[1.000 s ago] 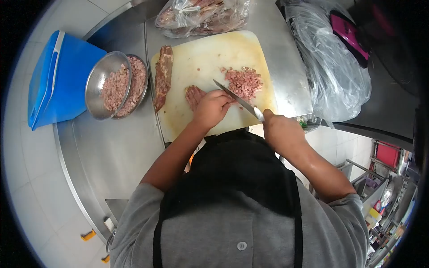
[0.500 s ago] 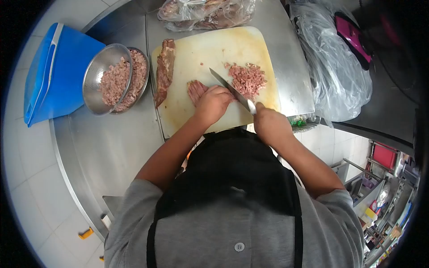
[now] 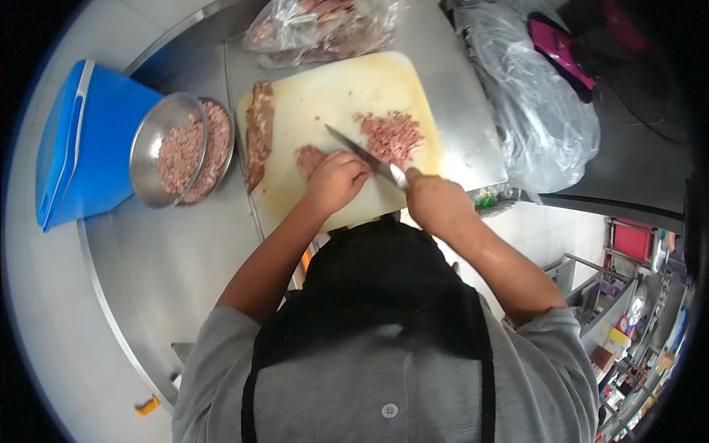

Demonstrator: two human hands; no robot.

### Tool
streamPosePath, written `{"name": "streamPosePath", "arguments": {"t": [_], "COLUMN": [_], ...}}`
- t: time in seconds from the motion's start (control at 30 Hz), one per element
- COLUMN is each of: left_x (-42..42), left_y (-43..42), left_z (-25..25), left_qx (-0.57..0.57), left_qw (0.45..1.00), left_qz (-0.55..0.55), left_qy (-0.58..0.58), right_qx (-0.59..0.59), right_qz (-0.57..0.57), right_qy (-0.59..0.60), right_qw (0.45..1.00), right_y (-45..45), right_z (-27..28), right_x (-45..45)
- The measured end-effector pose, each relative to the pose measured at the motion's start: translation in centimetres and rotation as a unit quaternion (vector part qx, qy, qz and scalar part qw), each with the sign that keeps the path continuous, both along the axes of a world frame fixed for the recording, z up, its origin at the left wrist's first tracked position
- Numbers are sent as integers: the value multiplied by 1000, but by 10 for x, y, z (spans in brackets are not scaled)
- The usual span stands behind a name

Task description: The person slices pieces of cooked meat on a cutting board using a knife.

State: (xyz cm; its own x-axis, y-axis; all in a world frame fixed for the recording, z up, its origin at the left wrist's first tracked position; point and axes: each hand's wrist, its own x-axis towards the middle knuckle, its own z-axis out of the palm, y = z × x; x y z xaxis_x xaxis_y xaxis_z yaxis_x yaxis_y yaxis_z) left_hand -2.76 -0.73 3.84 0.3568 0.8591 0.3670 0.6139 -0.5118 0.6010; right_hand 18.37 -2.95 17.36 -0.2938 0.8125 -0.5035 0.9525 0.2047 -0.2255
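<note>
My right hand (image 3: 439,203) is closed round the handle of a kitchen knife (image 3: 362,153), whose blade points up and left across the cutting board (image 3: 332,85). Beside the blade, my left hand (image 3: 337,181) presses with curled fingers on a piece of meat (image 3: 309,159), part of which it hides. To the right of the blade lies a heap of diced meat (image 3: 395,138). A long dark strip of meat (image 3: 259,136) rests along the board's left edge.
Left of the board are two overlapping metal bowls (image 3: 148,166) with diced meat, next to a blue container (image 3: 111,140). A plastic bag of meat (image 3: 321,33) lies behind the board. Clear plastic bags (image 3: 528,111) bulge at the right edge of the steel counter (image 3: 162,258).
The whole view has shifted, so the board and bowls appear further left and slightly lower. Both hands stay at the same meat piece, the knife still between it and the heap.
</note>
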Motion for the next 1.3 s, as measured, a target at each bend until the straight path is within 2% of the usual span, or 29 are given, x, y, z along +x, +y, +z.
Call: {"name": "streamPosePath", "arguments": {"t": [0.03, 0.2, 0.37, 0.47, 0.57, 0.63, 0.67, 0.73, 0.77, 0.83, 0.87, 0.93, 0.97, 1.03, 1.1, 1.13, 1.2, 1.27, 1.3], "left_x": [-8, -8, -17, -24, -33, -34, -32, -27, -21, 18, 32, 63, 72, 90, 94, 99, 103, 110, 113], "left_y": [-11, -14, -10, -16, -11, -9, -3, -3, -5, 0, -3, -3, -9, -10, -5, 0, 4, 15, 16], "left_z": [0, -7, -4, 12, 19, 17, 18, 24, 19, 3, 4, 5, 7, 7, 9, 4, 0, 6, 5], "left_qx": [-15, 0, 17, 3, 34, -6, 1, -116, -116, -30, -31, -59, -59, -86, -76, -69, -65, -47, -17], "left_qw": [999, 1000, 999, 1000, 997, 986, 985, 943, 943, 977, 977, 974, 974, 960, 966, 971, 968, 975, 975], "left_qz": [18, 2, -30, 3, 55, 141, 140, 251, 251, 198, 199, 206, 206, 266, 244, 227, 242, 217, 224], "left_qy": [30, 13, 4, -9, -51, -94, -97, -185, -185, -69, -68, -79, -79, 23, 29, 37, 34, 11, 6], "right_qx": [-12, -6, -14, -42, -20, -35, -28, -31, 46, -10, -21, -123, -115, -131, -158, -160, -192, -152, -170], "right_qz": [-3, -37, -31, -32, -38, -53, -53, -143, -118, -220, -248, -409, -419, -418, -420, -366, -387, -314, -288], "right_qy": [4, 41, 42, 26, 66, 80, 79, 209, 242, 265, 261, 326, 377, 382, 364, 358, 363, 359, 332], "right_qw": [1000, 998, 999, 998, 997, 995, 995, 967, 962, 939, 933, 843, 818, 814, 816, 844, 826, 866, 882], "right_y": [-13, -11, -9, -21, -4, 0, 3, -3, -7, -8, -13, -15, -18, -12, -19, -23, -23, -19, -15], "right_z": [-1, -35, -10, -15, -28, -26, -22, -15, -34, -55, -60, -63, -71, -83, -89, -93, -94, -103, -95], "right_x": [2, -4, 1, -2, -1, 0, 11, 48, 55, 105, 112, 118, 121, 128, 128, 127, 126, 122, 115]}}
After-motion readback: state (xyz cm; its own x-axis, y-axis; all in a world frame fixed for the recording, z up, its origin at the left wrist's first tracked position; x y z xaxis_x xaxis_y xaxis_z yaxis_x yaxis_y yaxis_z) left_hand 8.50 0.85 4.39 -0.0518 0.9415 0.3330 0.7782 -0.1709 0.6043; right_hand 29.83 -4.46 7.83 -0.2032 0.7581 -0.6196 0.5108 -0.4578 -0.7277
